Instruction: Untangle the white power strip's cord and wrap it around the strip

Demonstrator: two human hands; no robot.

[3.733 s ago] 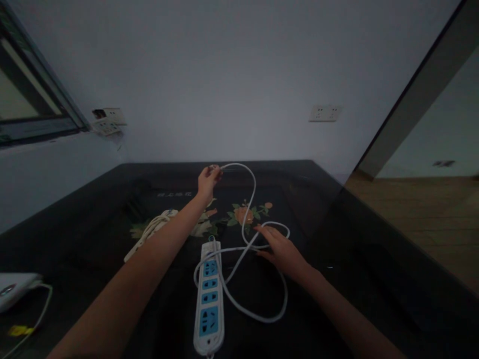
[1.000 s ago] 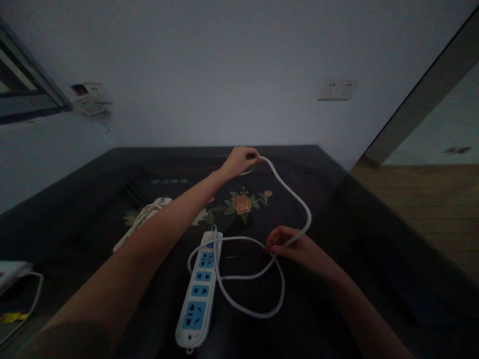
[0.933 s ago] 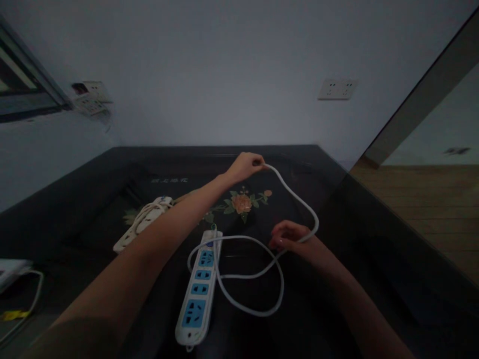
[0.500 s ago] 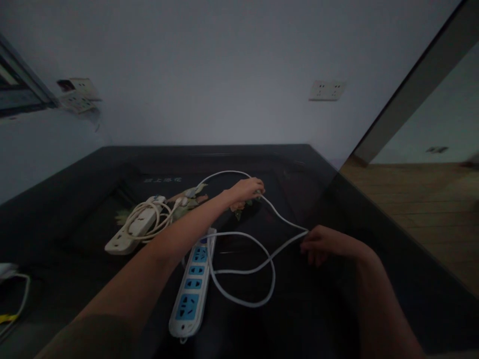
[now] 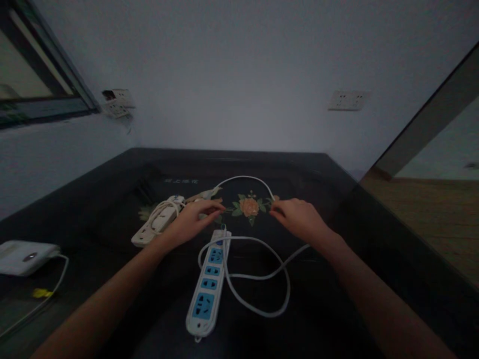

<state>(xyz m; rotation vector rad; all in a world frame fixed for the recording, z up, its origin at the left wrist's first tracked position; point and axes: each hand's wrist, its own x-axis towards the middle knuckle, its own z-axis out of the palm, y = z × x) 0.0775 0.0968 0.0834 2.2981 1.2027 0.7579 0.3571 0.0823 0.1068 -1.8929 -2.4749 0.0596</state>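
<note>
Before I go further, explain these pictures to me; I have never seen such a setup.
No machine here: a person's bare hands, all filmed by one head-worn camera looking forward and down. On the glossy black surface lie a long white power strip with blue sockets, a smaller cream power strip under its bundled cord, and a white plastic box at far left. The right hand pinches a smooth white cable; whether the left hand holds anything, I cannot tell.

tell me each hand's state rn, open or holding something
Left hand: loosely open, nothing visible in its grasp.
Right hand: closed on the white cord.
</note>
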